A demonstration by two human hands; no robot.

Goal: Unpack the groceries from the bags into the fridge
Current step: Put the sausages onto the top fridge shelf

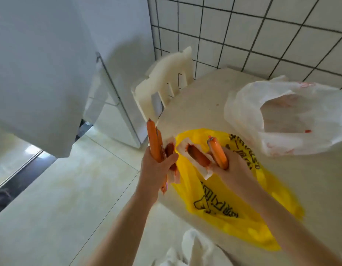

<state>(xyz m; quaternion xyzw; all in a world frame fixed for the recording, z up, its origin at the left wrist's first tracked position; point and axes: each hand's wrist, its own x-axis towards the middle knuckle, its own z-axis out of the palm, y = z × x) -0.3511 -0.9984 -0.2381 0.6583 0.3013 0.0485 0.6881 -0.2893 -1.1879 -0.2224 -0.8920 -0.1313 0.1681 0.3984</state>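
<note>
Head view: left hand [156,166] gripping long orange sausages [154,143]; right hand [231,166] gripping a shorter sausage [219,154] and packet [197,156], hovering near yellow bag [233,208].

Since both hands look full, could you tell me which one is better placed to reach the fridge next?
Probably the left hand: gripping sausages, it is on the fridge side. The right hand, also holding sausages, is over the yellow bag.
</note>
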